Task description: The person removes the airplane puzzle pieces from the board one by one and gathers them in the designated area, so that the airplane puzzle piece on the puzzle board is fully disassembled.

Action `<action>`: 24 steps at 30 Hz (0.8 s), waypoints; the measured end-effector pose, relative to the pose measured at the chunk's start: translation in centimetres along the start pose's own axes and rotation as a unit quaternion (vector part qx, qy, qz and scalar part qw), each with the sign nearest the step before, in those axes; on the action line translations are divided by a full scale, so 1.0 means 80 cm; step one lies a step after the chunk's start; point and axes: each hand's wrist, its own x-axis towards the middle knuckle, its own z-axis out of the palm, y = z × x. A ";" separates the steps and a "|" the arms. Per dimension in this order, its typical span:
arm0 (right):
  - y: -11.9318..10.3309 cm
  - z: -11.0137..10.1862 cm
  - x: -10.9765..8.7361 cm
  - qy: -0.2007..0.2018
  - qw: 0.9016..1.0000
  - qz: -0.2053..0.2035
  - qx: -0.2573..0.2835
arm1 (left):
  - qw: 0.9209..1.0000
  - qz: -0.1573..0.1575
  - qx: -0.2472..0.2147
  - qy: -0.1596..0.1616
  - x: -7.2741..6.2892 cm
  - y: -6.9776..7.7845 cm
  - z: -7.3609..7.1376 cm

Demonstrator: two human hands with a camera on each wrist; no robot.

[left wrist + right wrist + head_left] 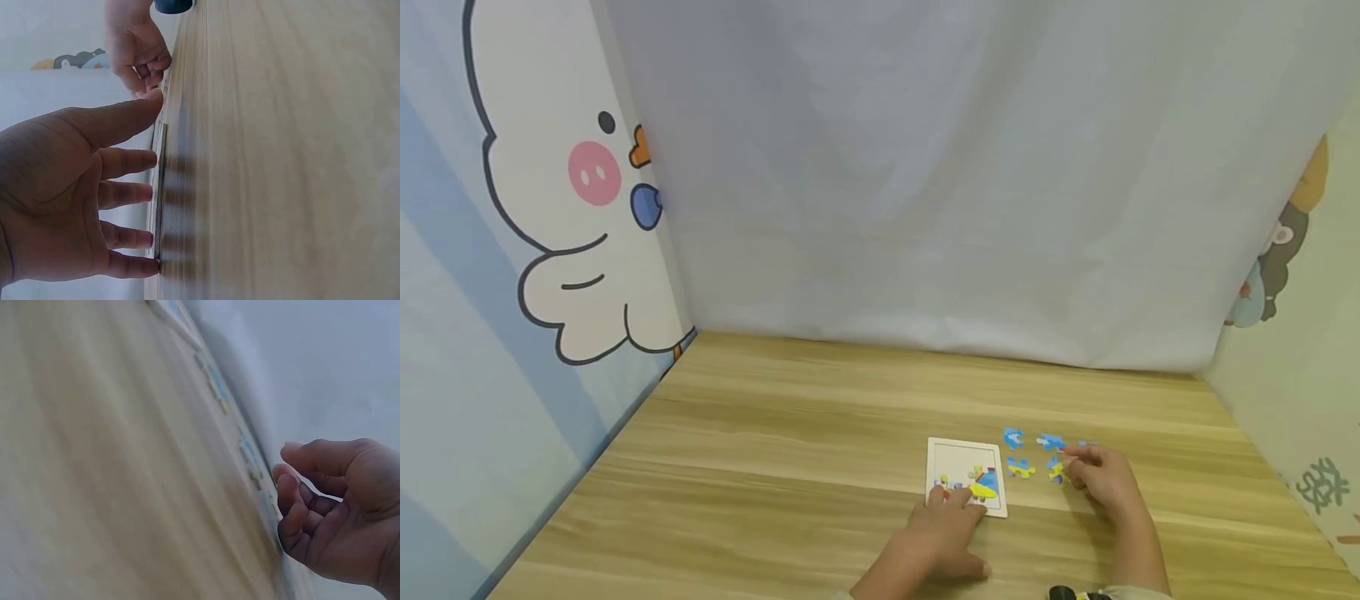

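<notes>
My left hand [946,532] lies with fingers spread and straight over the near edge of a white-framed puzzle board [964,448]. In the left wrist view, the fingertips [145,192] of that hand meet the board's edge. A boat-like picture in blue, yellow and red shows on part of the board. Just right of it lie several loose jigsaw pieces, among them a blue one [1012,437] and a yellow-and-blue one [1019,468]. Over the right-hand pieces hovers my right hand [1103,477], fingers loosely bent, thumb and index apart, nothing seen between them. It partly covers a blue piece [1087,443].
A wood-grain table [760,467] carries everything. Behind it hangs a pale grey curtain [940,183]. Cartoon-printed cloth [550,275] borders the left side, and another printed panel [1285,367] the right. A dark object [1063,592] shows at the right wrist.
</notes>
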 end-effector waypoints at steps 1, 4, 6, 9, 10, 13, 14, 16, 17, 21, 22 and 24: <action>-0.001 0.000 -0.001 0.000 1.000 0.000 0.006 | 1.000 -0.001 -0.007 0.000 -0.001 0.000 0.000; -0.006 0.002 -0.006 -0.001 1.000 -0.005 0.019 | 1.000 -0.006 -0.021 0.001 -0.003 -0.001 0.001; -0.009 0.003 -0.009 -0.001 1.000 -0.011 0.018 | 1.000 -0.006 -0.020 0.004 -0.004 -0.001 0.000; -0.015 0.006 -0.010 -0.003 1.000 -0.022 0.022 | 1.000 -0.003 -0.012 0.007 -0.004 -0.001 -0.001; -0.016 0.008 -0.010 -0.005 0.999 -0.026 0.023 | 1.000 -0.001 -0.012 0.006 -0.005 -0.001 -0.002; -0.020 0.013 -0.010 -0.015 0.999 -0.036 0.025 | 1.000 0.003 -0.017 0.002 -0.005 0.002 -0.003; -0.022 0.014 -0.009 -0.017 0.999 -0.041 0.023 | 1.000 0.005 -0.019 0.001 -0.005 0.003 -0.004; -0.025 0.017 -0.009 -0.021 0.998 -0.051 0.019 | 1.000 0.008 -0.017 0.001 -0.003 0.006 -0.003; -0.026 0.019 -0.009 -0.018 0.998 -0.055 0.018 | 1.000 0.010 -0.014 0.001 -0.003 0.007 -0.003; -0.031 0.026 -0.009 -0.023 0.998 -0.058 0.019 | 1.000 0.017 -0.004 -0.002 0.002 0.011 -0.001; -0.032 0.029 -0.009 -0.026 0.998 -0.056 0.023 | 1.000 0.017 -0.005 -0.006 0.003 0.011 0.000; -0.033 0.034 -0.008 -0.036 0.997 -0.060 0.031 | 1.000 0.015 -0.005 -0.012 0.004 0.011 0.002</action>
